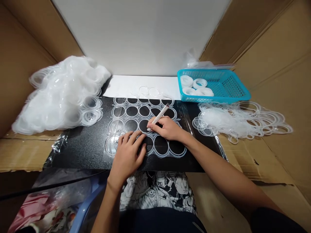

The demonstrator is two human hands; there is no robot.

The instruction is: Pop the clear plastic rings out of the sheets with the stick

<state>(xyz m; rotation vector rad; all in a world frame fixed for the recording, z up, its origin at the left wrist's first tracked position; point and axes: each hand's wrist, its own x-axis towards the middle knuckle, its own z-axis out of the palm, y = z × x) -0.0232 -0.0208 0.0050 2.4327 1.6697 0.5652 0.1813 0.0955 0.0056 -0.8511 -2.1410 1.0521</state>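
A translucent sheet of joined rings lies flat on the black board in front of me. My right hand grips a slim white pen-like tool, its dark end pointing up and away. The tool's lower tip meets a ring near the middle of the sheet; what kind of tip it has is too small to tell. My left hand rests on the sheet's near left part, fingers spread and stretched out, holding nothing.
At the left is a large heap of translucent rings. A blue basket with several white ring stacks stands at the back right. Loose ring scraps lie before it. White paper lies behind the sheet; cardboard walls flank the work area.
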